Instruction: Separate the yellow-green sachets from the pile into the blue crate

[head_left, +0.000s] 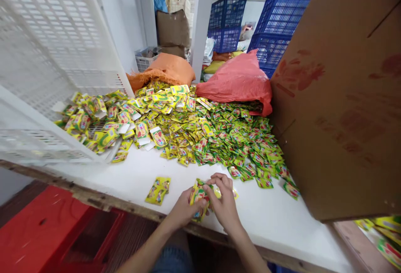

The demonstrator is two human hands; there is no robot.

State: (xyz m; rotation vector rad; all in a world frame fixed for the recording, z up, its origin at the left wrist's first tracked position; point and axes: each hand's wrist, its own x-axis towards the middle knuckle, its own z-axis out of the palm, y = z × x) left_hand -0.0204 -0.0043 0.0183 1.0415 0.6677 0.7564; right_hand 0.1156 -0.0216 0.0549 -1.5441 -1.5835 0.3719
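My left hand (183,209) is wrapped round small green-and-yellow packets (198,195) just above the front of the white table (125,183). On the same packets, from the right side, rest the bent thumb and fingers of my right hand (224,200); their grip is partly hidden. A yellow packet (234,193) shows partly behind the right hand. To the left of my hands lie a few yellow packets (158,190), overlapping each other. Beyond them spreads a large pile of green packets (232,133), with yellow packets (180,133) beside it.
A white crate (94,35) lies on its side at left, small yellow boxes (106,137) spilling from it. An orange sack (169,67) and a red sack (238,77) stand behind the pile. A large cardboard box (338,110) blocks the right. A red stool (46,227) is below left.
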